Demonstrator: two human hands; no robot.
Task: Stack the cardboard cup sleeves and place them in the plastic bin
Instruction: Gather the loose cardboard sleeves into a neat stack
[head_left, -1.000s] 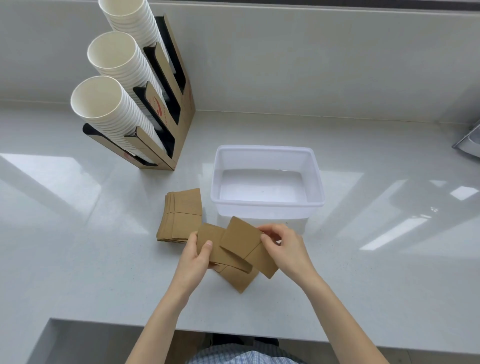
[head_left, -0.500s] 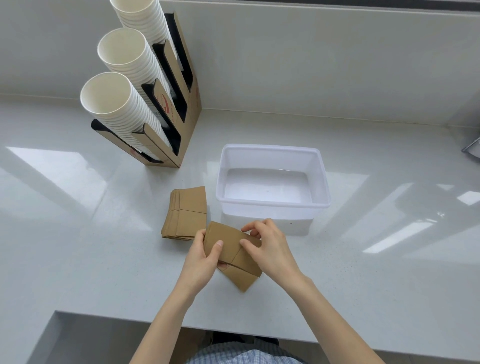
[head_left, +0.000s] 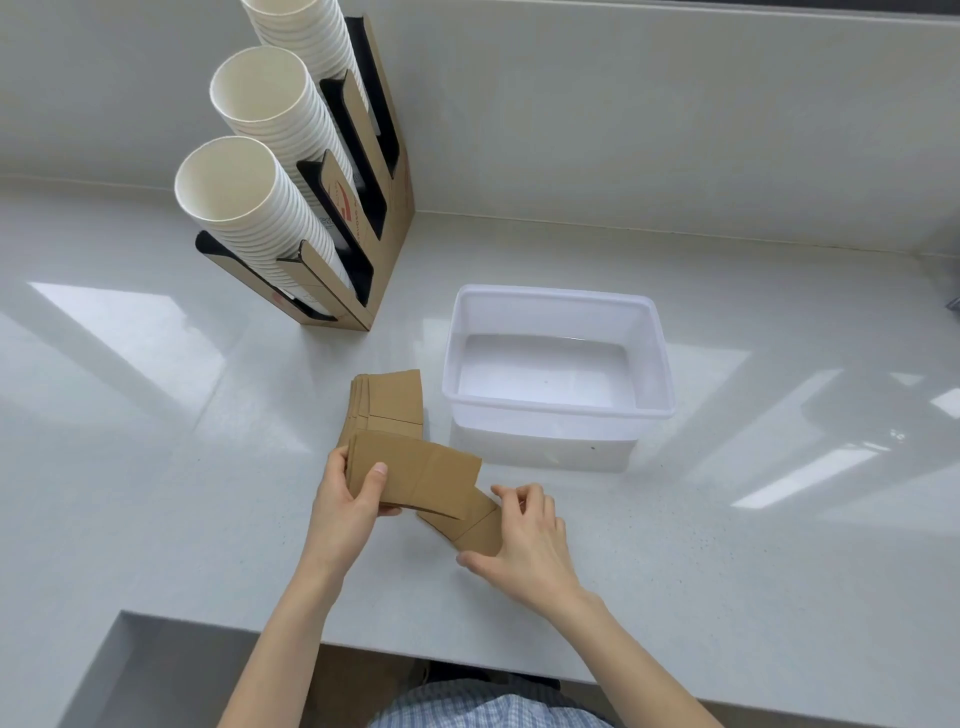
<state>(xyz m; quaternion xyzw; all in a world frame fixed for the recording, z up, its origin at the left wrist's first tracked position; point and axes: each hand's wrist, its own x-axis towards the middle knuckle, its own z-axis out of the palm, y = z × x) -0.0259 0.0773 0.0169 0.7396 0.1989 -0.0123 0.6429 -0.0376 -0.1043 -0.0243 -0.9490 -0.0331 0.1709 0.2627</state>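
Note:
My left hand (head_left: 347, 506) grips a small stack of flat brown cardboard sleeves (head_left: 415, 475) by its left end, held just above the counter. One more loose sleeve (head_left: 475, 525) lies on the counter under the stack's right end, and my right hand (head_left: 524, 540) has fingers and thumb closed around its right edge. A neat pile of several sleeves (head_left: 387, 402) rests behind my left hand. The white translucent plastic bin (head_left: 558, 410) stands to the right of that pile with nothing inside.
A cardboard dispenser rack (head_left: 363, 218) holding three slanted stacks of white paper cups (head_left: 244, 208) stands at the back left. The white counter's front edge (head_left: 467, 660) runs close to my body. A wall rises behind the counter.
My left hand has gathered the sleeves into a stack and shifted it left. My right hand has come off that stack and dropped onto the last loose sleeve.

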